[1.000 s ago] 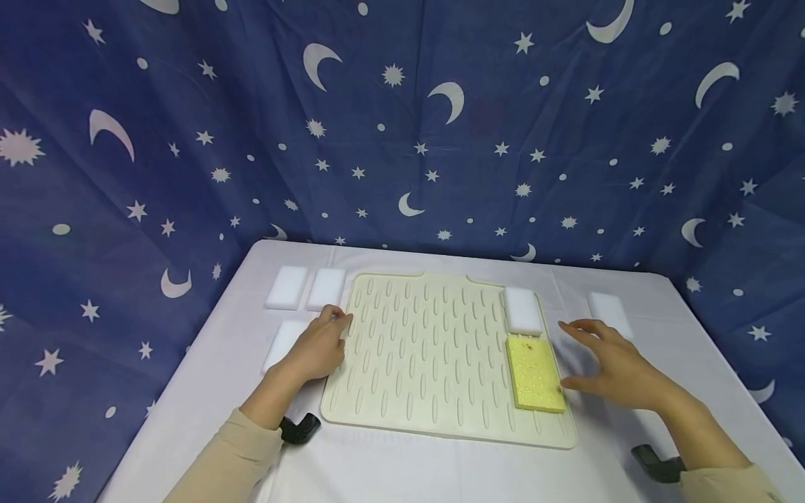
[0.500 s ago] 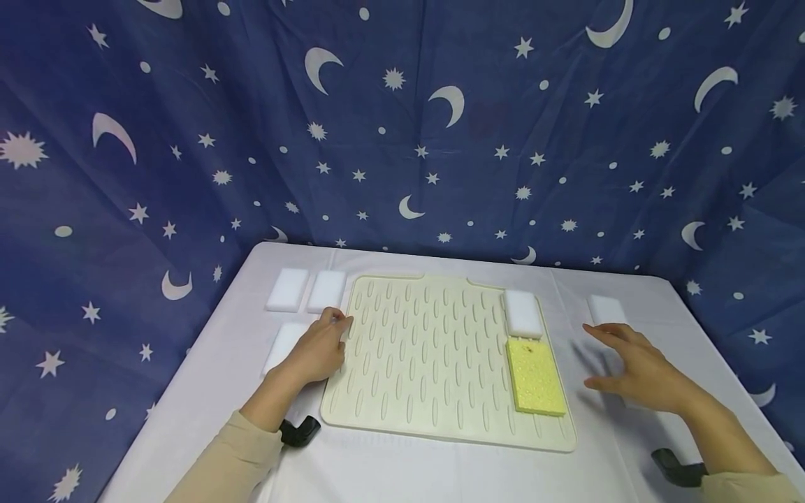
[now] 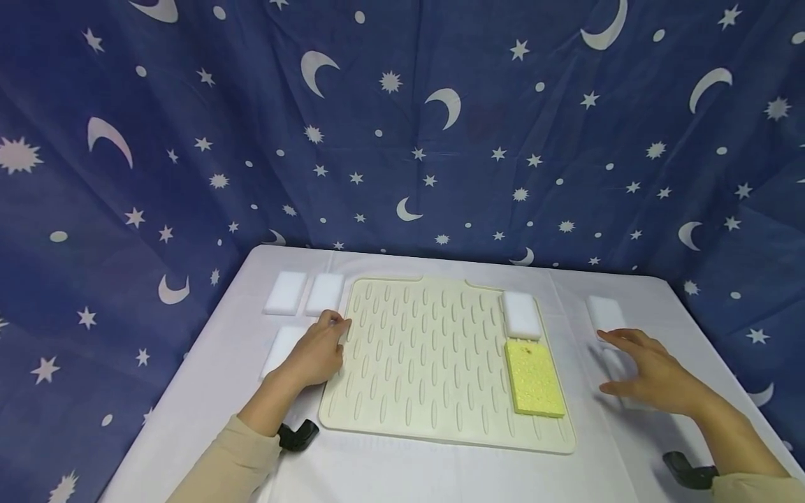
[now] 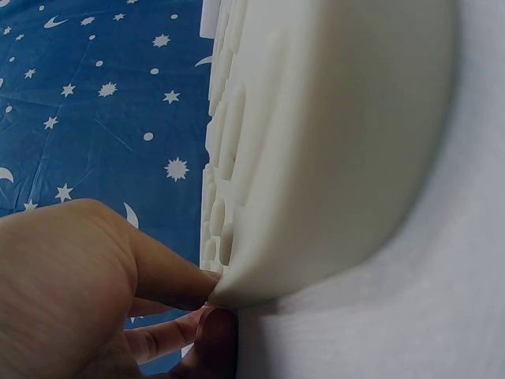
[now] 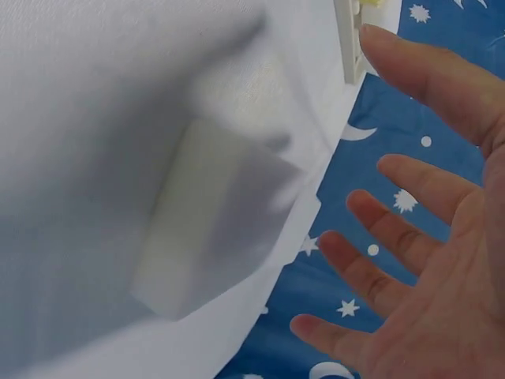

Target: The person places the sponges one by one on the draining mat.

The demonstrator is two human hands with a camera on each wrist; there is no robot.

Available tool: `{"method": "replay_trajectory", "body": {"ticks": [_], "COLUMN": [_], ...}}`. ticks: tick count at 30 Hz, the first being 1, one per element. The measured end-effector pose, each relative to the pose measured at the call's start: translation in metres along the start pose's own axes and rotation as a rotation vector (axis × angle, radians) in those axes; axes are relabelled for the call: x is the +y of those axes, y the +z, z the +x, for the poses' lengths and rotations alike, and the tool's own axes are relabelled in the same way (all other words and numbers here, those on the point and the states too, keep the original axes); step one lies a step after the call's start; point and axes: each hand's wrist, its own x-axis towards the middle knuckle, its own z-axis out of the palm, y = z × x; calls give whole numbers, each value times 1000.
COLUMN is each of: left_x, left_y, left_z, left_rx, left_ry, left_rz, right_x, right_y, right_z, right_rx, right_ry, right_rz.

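My left hand [image 3: 314, 354] is at the left edge of a cream silicone drying mat [image 3: 428, 356]. In the left wrist view, the thumb and a finger [image 4: 193, 288] meet at the mat's rim and pinch it. My right hand [image 3: 654, 374], fingers spread and holding nothing, hovers right of the mat. Under it lies a white sponge block [image 5: 217, 229], partly hidden by the hand in the head view. A yellow sponge [image 3: 534, 381] lies on the mat's right side, just in front of a second white sponge [image 3: 522, 316].
Left of the mat lie more white sponges, two at the back [image 3: 285, 293] [image 3: 325, 295] and one nearer [image 3: 279, 349], partly behind the left hand. Another white sponge [image 3: 605, 314] lies far right. A white cloth covers the table [image 3: 390, 475]; a blue star-patterned curtain [image 3: 377, 105] hangs behind.
My right hand has moved right, away from the yellow sponge, to above the white sponge beside the mat. My left hand has stayed at the mat's edge.
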Motion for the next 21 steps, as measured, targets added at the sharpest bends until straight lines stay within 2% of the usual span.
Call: {"method": "replay_trajectory", "body": {"ticks": [8, 21], "left_x": [0, -1], "left_y": [-1, 0], "left_z": [0, -1], "left_rx": [4, 2], "left_ry": [17, -1], "left_rz": [2, -8], "right_x": [11, 39], "right_y": [0, 6], "right_z": [-1, -3], "right_rx": [-29, -101], "right_ry": [35, 64], "right_rz": [-2, 8]}}
